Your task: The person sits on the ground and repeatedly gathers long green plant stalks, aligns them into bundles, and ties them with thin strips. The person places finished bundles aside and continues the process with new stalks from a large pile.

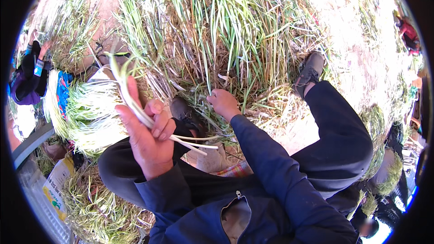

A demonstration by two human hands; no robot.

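Note:
Several pale stalks (145,120) with green tops lie across my raised left hand (149,135), whose fingers are curled around them; their white ends stick out to the right. Lower and to the right, my right hand (223,103) has its fingertips pinched on a long green stalk (205,64) at the near edge of a big heap of long green and brown stalks (220,23). Beside my left hand lies a pile of trimmed pale stalks (98,108), their ends bright white.
My shoes (310,71) rest on the ground by the heap. Loose leaves and stalks (98,206) lie at lower left, near a printed sack (57,189) and a curved grey bar (34,144). A person in purple (25,84) sits at far left; another in red (408,32) is at far right.

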